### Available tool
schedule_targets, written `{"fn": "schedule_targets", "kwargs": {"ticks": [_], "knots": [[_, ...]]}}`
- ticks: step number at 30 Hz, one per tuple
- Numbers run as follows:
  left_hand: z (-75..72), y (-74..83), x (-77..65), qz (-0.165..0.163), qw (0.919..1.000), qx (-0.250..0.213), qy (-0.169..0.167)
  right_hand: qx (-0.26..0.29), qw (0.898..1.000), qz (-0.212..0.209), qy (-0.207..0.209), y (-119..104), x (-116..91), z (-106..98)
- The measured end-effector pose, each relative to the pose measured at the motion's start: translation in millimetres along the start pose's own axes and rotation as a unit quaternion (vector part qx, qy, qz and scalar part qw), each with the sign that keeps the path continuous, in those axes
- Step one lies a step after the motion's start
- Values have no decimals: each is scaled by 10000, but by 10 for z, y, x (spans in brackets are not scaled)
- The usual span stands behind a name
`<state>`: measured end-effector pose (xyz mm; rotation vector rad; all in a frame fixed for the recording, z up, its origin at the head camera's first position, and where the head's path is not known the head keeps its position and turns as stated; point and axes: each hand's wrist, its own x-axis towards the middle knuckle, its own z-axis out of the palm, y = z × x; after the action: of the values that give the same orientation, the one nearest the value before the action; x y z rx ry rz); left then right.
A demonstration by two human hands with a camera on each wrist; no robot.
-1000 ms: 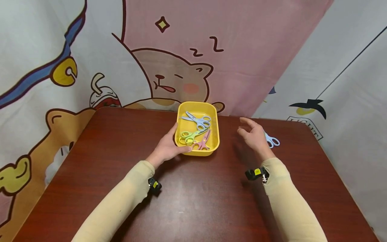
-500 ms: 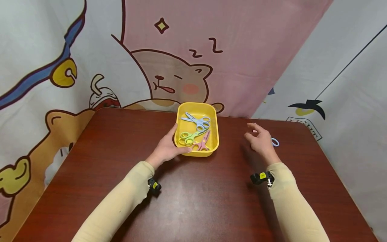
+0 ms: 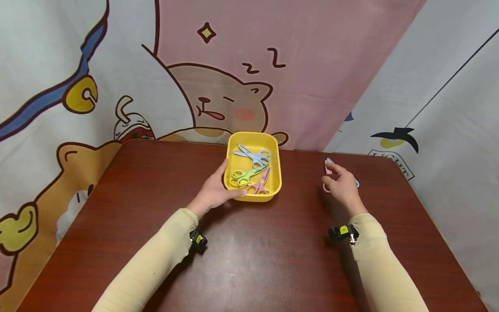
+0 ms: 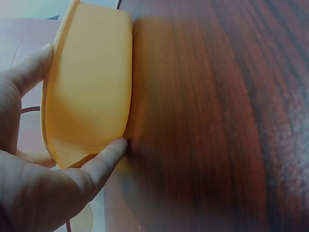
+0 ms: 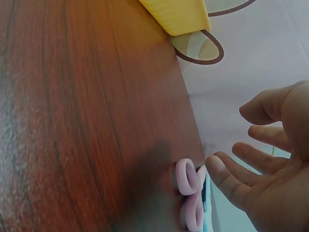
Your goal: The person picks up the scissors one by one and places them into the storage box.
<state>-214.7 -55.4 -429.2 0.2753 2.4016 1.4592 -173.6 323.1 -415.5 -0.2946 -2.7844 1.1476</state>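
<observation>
My left hand [image 3: 212,190] grips the near-left corner of a yellow plastic tray [image 3: 280,173], thumb at the front and fingers along the left side. Inside lie blue scissors [image 3: 254,156], green scissors [image 3: 251,174] and pink scissors [image 3: 261,184]. To the right, my right hand [image 3: 343,186] hovers with relaxed, parted fingers over another pair of pink scissors [image 3: 328,168], whose handles [image 5: 187,177] show below the fingertips in the right wrist view. Another blue pair [image 3: 357,183] is mostly hidden beneath the same hand.
The dark red-brown wooden table [image 3: 249,247] reaches back to a cartoon-printed cloth [image 3: 312,86] hanging close behind the tray. Similar cloth rises along the left and right sides.
My right hand has moved right and slightly nearer, uncovering part of the pink scissors on the table while covering more of the blue pair. My left hand and the tray stay put.
</observation>
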Motion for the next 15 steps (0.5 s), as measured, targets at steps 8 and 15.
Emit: {"fn": "schedule_targets", "kwargs": {"ticks": [8,15], "knots": [[2,9,-24,10,10000,-36,-25,-321,9994,90,89,98,-28,-29],[7,1,-14,19,10000,12,-25,-265,9994,142,149,182,-43,-48]]}}
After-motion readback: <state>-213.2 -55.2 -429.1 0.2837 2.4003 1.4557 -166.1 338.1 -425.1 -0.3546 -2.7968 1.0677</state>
